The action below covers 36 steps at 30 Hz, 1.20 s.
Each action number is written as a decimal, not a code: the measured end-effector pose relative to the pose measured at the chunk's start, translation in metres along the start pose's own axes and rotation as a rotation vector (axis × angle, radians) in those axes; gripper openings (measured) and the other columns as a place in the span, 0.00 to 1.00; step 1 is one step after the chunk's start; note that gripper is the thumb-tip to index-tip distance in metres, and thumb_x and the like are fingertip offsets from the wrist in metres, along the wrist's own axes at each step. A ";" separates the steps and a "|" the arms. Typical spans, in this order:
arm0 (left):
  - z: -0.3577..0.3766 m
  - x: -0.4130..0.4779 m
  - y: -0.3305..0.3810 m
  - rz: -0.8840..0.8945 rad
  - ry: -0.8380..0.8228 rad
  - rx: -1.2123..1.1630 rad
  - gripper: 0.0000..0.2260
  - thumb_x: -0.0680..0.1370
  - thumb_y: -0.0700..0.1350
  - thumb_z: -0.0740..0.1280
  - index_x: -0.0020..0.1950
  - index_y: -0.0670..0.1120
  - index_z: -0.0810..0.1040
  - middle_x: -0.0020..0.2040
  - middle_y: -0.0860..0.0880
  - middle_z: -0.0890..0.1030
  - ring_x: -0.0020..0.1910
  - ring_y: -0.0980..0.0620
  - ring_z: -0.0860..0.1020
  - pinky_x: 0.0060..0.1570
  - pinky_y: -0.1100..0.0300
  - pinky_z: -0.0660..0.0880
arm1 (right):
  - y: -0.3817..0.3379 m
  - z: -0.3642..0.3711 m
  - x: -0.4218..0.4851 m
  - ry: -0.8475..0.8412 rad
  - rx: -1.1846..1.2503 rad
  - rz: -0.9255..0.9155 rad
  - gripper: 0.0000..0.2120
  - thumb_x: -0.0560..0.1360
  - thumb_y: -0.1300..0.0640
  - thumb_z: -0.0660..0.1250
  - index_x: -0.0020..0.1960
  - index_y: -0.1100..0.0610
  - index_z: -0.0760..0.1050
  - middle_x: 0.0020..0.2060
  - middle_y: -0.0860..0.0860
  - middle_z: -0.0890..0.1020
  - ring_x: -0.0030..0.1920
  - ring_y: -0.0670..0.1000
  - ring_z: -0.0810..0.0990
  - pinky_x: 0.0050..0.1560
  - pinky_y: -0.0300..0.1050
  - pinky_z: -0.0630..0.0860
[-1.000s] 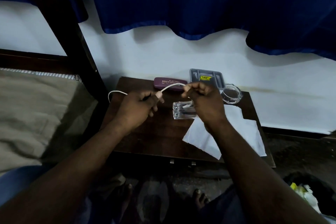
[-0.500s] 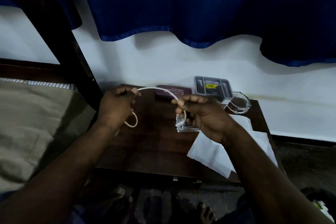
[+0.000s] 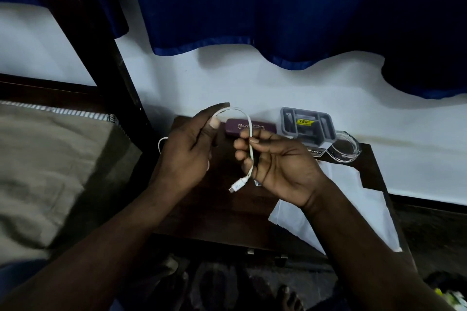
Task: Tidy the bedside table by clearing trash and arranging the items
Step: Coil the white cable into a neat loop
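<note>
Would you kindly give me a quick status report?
Left hand and right hand hold cable, looped above table. Plug hangs free. Nothing blocking.

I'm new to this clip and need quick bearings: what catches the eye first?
A white cable arches between both hands above the bedside table: the left hand pinches it high, the right hand grips it lower, plug dangling. Behind, a maroon case and grey tray sit against the wall, under a blue curtain.
</note>
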State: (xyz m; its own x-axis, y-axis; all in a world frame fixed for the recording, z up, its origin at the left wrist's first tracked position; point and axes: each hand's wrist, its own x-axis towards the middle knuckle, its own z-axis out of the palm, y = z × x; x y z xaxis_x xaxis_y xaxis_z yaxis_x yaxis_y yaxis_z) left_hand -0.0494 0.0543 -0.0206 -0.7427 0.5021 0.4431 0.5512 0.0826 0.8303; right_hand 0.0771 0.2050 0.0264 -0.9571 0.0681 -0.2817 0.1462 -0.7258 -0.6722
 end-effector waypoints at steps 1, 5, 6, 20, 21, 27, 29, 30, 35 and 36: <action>0.000 0.001 0.001 -0.058 0.019 -0.009 0.13 0.84 0.61 0.59 0.65 0.68 0.79 0.39 0.54 0.83 0.36 0.57 0.81 0.39 0.61 0.78 | 0.002 0.002 0.001 -0.027 0.037 0.014 0.10 0.74 0.68 0.63 0.50 0.63 0.82 0.43 0.58 0.85 0.39 0.52 0.84 0.36 0.39 0.79; 0.001 -0.001 -0.005 -0.368 -0.213 0.111 0.15 0.75 0.56 0.65 0.48 0.49 0.86 0.40 0.49 0.86 0.43 0.49 0.85 0.47 0.54 0.81 | 0.011 0.011 0.004 -0.175 0.198 0.030 0.10 0.76 0.68 0.61 0.51 0.62 0.79 0.43 0.55 0.82 0.38 0.48 0.79 0.36 0.35 0.74; 0.004 -0.005 -0.004 -0.365 -0.322 0.074 0.09 0.76 0.50 0.65 0.44 0.52 0.86 0.38 0.53 0.86 0.42 0.56 0.85 0.46 0.58 0.81 | 0.013 0.013 0.007 -0.156 0.228 0.004 0.09 0.77 0.68 0.60 0.52 0.61 0.78 0.42 0.55 0.82 0.38 0.47 0.79 0.36 0.35 0.75; 0.014 -0.018 0.010 -0.125 -0.644 0.186 0.15 0.83 0.49 0.68 0.36 0.58 0.78 0.31 0.56 0.80 0.33 0.66 0.78 0.39 0.65 0.71 | 0.019 0.021 0.036 0.335 0.299 -0.508 0.09 0.81 0.72 0.59 0.53 0.65 0.78 0.52 0.60 0.85 0.59 0.60 0.83 0.62 0.47 0.80; 0.013 -0.018 0.012 -0.100 -0.672 0.218 0.15 0.83 0.50 0.68 0.36 0.58 0.77 0.31 0.56 0.80 0.34 0.67 0.78 0.40 0.65 0.72 | 0.021 0.020 0.037 0.345 0.283 -0.525 0.09 0.81 0.72 0.59 0.53 0.66 0.78 0.53 0.61 0.84 0.61 0.61 0.82 0.62 0.48 0.80; -0.007 -0.002 0.014 0.072 -0.563 0.546 0.14 0.80 0.57 0.65 0.55 0.51 0.85 0.50 0.49 0.86 0.52 0.49 0.83 0.51 0.52 0.77 | 0.032 0.013 0.042 0.418 -0.346 -0.555 0.06 0.79 0.75 0.64 0.53 0.73 0.78 0.53 0.68 0.84 0.57 0.60 0.85 0.64 0.51 0.80; -0.016 0.005 0.012 0.103 -0.520 0.562 0.11 0.78 0.54 0.68 0.53 0.51 0.85 0.50 0.51 0.85 0.52 0.48 0.83 0.51 0.52 0.77 | 0.035 0.008 0.042 0.425 -0.574 -0.503 0.08 0.79 0.73 0.65 0.51 0.66 0.82 0.51 0.62 0.87 0.55 0.56 0.86 0.61 0.50 0.82; -0.020 0.006 0.011 0.126 -0.506 0.559 0.10 0.77 0.54 0.68 0.52 0.51 0.85 0.50 0.52 0.85 0.52 0.49 0.83 0.50 0.53 0.77 | 0.035 0.005 0.041 0.430 -0.697 -0.475 0.09 0.79 0.72 0.66 0.52 0.63 0.84 0.50 0.59 0.88 0.53 0.53 0.86 0.58 0.48 0.82; -0.032 0.011 0.010 0.195 -0.419 0.511 0.08 0.74 0.56 0.68 0.48 0.56 0.82 0.46 0.56 0.84 0.45 0.51 0.82 0.44 0.52 0.79 | 0.033 -0.006 0.037 0.354 -1.113 -0.385 0.05 0.78 0.67 0.69 0.47 0.62 0.84 0.41 0.53 0.86 0.44 0.46 0.82 0.50 0.47 0.79; -0.034 0.011 0.010 0.198 -0.383 0.484 0.06 0.74 0.55 0.69 0.48 0.56 0.80 0.45 0.57 0.83 0.45 0.53 0.82 0.44 0.52 0.79 | 0.034 -0.005 0.036 0.324 -1.109 -0.357 0.05 0.78 0.68 0.68 0.45 0.63 0.82 0.39 0.55 0.85 0.42 0.45 0.81 0.47 0.46 0.79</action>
State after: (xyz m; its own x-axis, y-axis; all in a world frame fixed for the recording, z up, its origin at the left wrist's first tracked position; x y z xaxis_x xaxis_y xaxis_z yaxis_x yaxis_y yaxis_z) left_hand -0.0653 0.0315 0.0043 -0.4706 0.8117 0.3461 0.8394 0.2909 0.4590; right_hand 0.0492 0.1861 -0.0097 -0.9035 0.4284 -0.0122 0.1737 0.3401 -0.9242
